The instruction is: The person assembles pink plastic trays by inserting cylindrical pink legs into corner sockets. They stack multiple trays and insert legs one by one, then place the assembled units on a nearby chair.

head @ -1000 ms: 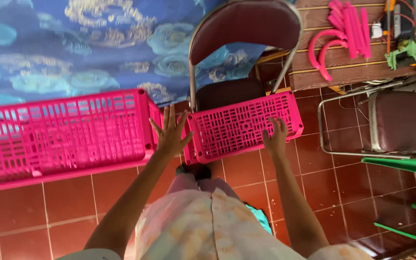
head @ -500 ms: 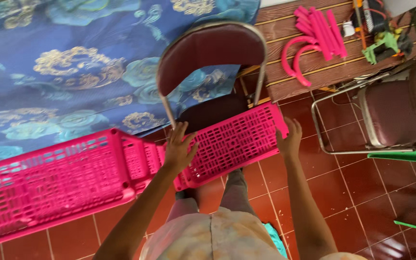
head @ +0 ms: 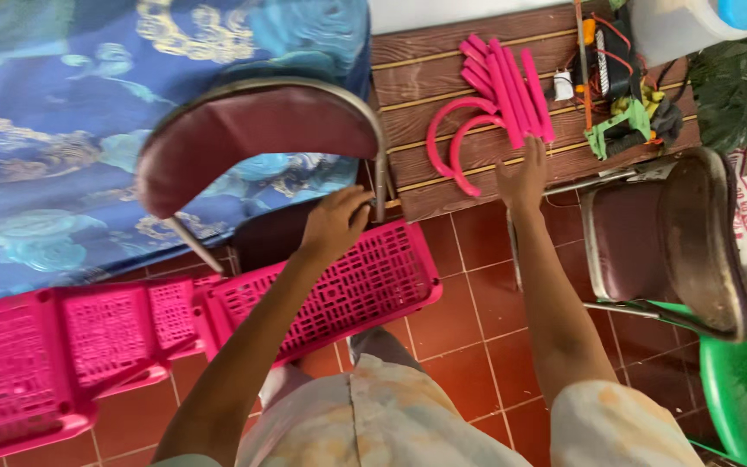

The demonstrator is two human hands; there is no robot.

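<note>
My left hand (head: pixel 335 222) rests with curled fingers on the top edge of a pink perforated plastic panel (head: pixel 352 285), which leans against a maroon folding chair (head: pixel 252 147). My right hand (head: pixel 525 179) is open and stretched toward a bundle of pink plastic tubes and two curved pink pieces (head: pixel 494 95) on a low wooden platform (head: pixel 443 164); its fingertips are just below the tubes and hold nothing. A larger pink crate piece (head: pixel 54 355) lies on the floor at the left, joined to the panel.
A blue patterned cloth (head: pixel 71 112) covers the upper left. A second maroon folding chair (head: pixel 667 233) and a green plastic chair (head: pixel 745 380) stand at the right. Tools and wires (head: pixel 624 78) lie on the platform beside a plant (head: pixel 745 78). Red floor tiles (head: pixel 469 311) lie below.
My right hand let go of the pink panel's right edge and reached up toward the pink tubes. My left hand moved to the panel's top edge. The view swung to the right.
</note>
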